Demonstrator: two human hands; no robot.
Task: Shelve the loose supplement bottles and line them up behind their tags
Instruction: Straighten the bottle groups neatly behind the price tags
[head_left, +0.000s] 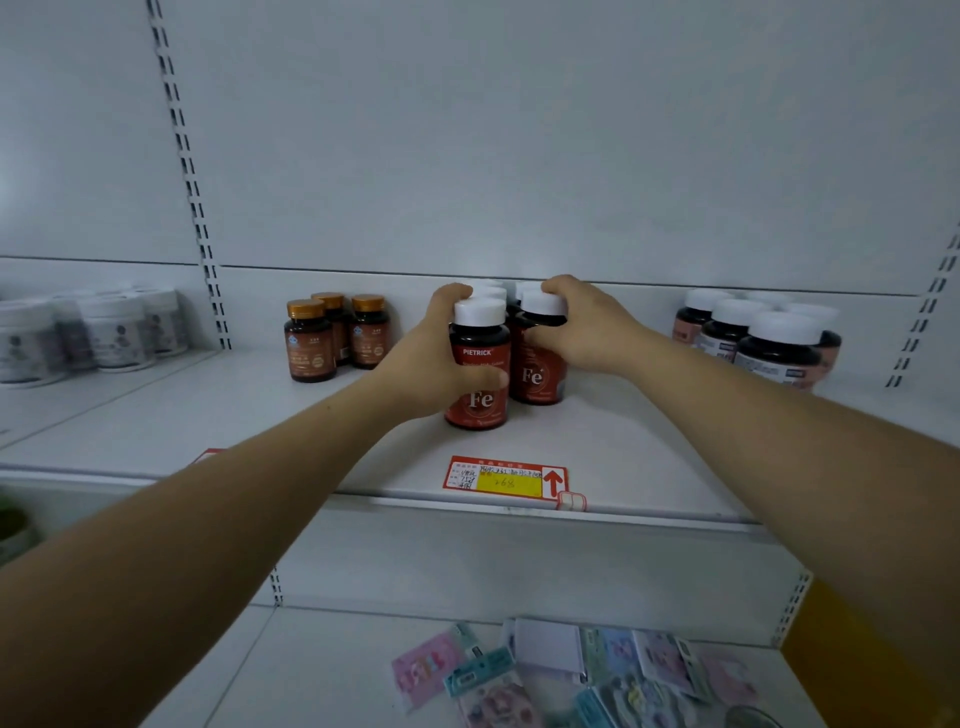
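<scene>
Left hand: The left hand (441, 358) wraps the left Fe bottle (480, 387) at mid-body, thumb across the red label.
Right hand: The right hand (582, 327) clasps the right Fe bottle (537, 376) at cap and shoulder, fingers curled over the white lid.
Where: Both bottles stand on the shelf (649, 452) behind the price tag (506, 480), close together; the rear bottles (491, 292) show only white caps.
Handling: Likely rigid and fairly light, the glossy label apt to slip. The body below the shoulder looks a surer hold than the cap.
Heading: Both are upright, long axis vertical, caps up, Fe labels facing the price tag.
Around: Gold-capped bottles (311, 343) stand left of the price tag, dark white-capped bottles (769, 343) right of it, loose packets (545, 670) below it.
</scene>
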